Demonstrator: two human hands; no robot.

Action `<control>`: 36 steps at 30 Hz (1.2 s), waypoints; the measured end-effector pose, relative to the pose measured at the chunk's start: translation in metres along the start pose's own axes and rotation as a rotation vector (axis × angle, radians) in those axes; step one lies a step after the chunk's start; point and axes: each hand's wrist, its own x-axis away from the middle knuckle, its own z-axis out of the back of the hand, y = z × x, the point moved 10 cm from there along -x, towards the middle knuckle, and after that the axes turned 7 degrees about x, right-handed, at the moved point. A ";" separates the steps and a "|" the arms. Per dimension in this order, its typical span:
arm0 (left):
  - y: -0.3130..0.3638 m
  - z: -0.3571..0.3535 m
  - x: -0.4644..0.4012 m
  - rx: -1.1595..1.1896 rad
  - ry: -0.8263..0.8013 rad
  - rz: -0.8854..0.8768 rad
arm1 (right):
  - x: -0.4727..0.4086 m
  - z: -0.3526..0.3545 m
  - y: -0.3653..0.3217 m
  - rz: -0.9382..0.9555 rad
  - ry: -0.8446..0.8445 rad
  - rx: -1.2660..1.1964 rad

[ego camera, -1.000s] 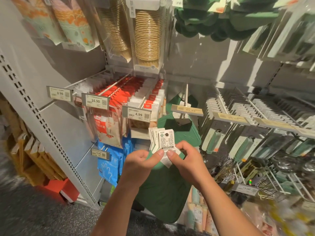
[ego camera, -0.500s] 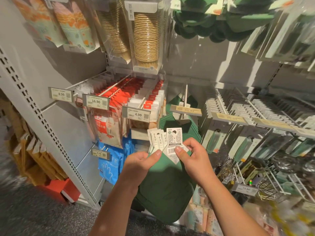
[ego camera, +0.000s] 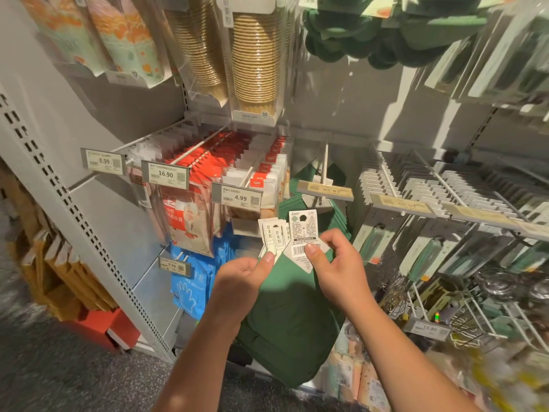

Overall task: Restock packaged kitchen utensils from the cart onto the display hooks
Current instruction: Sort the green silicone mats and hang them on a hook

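Two hands were in view at near centre, both gripping a fanned bunch of green mats (ego camera: 292,316) by their white header cards (ego camera: 276,234). Left hand (ego camera: 242,279): fingers curled, thumb pressed on the lower edge of the left cards, which showed printed fronts. Right hand (ego camera: 337,264): thumb and curled fingers pinched one card (ego camera: 303,231) turned to show its back, with small print and a barcode; this card stood just right of the others and slightly higher. Mats hung below both hands as a dark green stack, in front of the lower shelving. Directly beyond the cards, an empty-looking hook (ego camera: 326,165) ran out from the back panel with a yellowish price strip (ego camera: 325,190) at its near end; more green mats (ego camera: 312,200) hung behind that strip. Left of it, rows of red and white packets (ego camera: 208,165) hung on hooks bearing price tags reading 8.99 (ego camera: 102,161), 16.90 (ego camera: 165,174) and 4.99 (ego camera: 237,198). Blue glove packs (ego camera: 190,286) hung below those. Upper shelf level: clear packs of stacked paper cups (ego camera: 257,55). Right side: rows of carded utensils (ego camera: 430,185) on hooks, with whisks (ego camera: 395,292) below, partly blurred. Cart not identifiable in this view
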 end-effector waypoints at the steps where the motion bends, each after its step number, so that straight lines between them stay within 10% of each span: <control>1: 0.000 0.000 -0.001 -0.005 -0.016 -0.003 | -0.002 -0.001 0.001 -0.006 0.003 0.021; 18: -0.004 -0.017 0.007 0.016 -0.435 0.042 | -0.028 0.011 0.002 -0.032 0.149 0.121; 36: -0.008 0.004 0.014 0.256 -0.383 0.103 | -0.010 0.010 0.041 -0.083 0.090 -0.014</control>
